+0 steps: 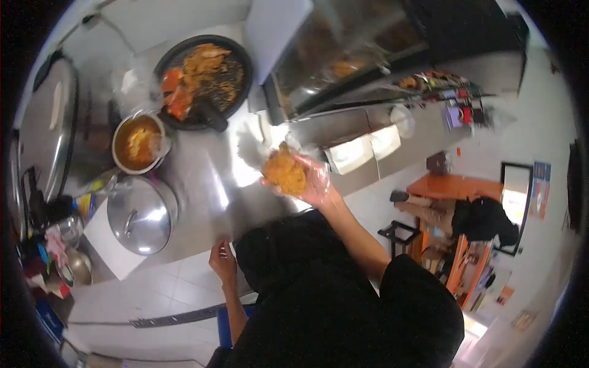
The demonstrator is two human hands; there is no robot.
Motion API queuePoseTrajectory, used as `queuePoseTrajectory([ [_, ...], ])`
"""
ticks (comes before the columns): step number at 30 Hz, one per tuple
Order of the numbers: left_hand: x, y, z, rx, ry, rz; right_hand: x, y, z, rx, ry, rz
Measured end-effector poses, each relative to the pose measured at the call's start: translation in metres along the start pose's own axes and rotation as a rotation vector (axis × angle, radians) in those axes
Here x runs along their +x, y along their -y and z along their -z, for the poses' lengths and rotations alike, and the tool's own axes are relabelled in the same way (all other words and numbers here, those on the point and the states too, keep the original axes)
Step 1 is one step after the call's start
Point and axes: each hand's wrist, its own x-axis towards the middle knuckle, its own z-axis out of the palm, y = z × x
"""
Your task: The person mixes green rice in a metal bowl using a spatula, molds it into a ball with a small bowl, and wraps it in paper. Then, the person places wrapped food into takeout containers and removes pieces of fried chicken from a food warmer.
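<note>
My right hand (318,179), in a clear plastic glove, is closed around a piece of breaded fried chicken (285,172) above the steel counter (196,178). The piece is golden, with a rough, craggy coating. My left hand (223,262) is bare and hangs low by the counter's near edge. Its fingers are loosely curled and a little apart, and I see nothing in them. Farther back sits a round black dish (245,61) with orange-brown food, crumbs and red pieces. A dark handle (211,115) lies across its rim.
At the left stand a pot of orange sauce (116,150) and a lidded steel pot (140,214). A glass display case (350,49) rises at the back right, with white containers (365,149) before it. Another person (475,219) is at the far right, near an orange table (451,186).
</note>
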Motion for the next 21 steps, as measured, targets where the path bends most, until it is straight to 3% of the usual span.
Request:
queuePoseTrajectory([
  [3,-0.016,-0.005,-0.007,0.021,0.0,0.025,-0.071,0.013,0.029,0.043,-0.201,0.121],
  [5,-0.026,0.0,-0.018,0.076,0.007,0.067,-0.113,0.026,0.017,-1.123,-0.478,0.452],
  [6,-0.029,-0.01,-0.021,0.122,0.007,0.006,-0.123,0.04,0.039,-1.118,-0.472,0.481],
  [8,-0.036,0.005,-0.04,0.126,-0.016,-0.12,-0.129,0.073,0.114,-0.443,-0.85,0.434],
  [12,-0.043,-0.028,-0.07,0.091,0.092,-0.118,-0.137,0.125,0.198,-0.434,-0.759,0.536],
  [15,-0.046,-0.044,-0.089,0.162,0.109,-0.35,-0.129,0.143,0.219,-0.326,-0.627,0.525],
  [19,-0.057,-0.068,-0.124,0.199,0.1,-0.357,-0.128,0.161,0.226,-0.329,-0.544,0.454],
  [21,-0.061,-0.079,-0.141,0.134,0.116,-0.319,-0.108,0.161,0.256,-0.839,-0.673,0.657],
])
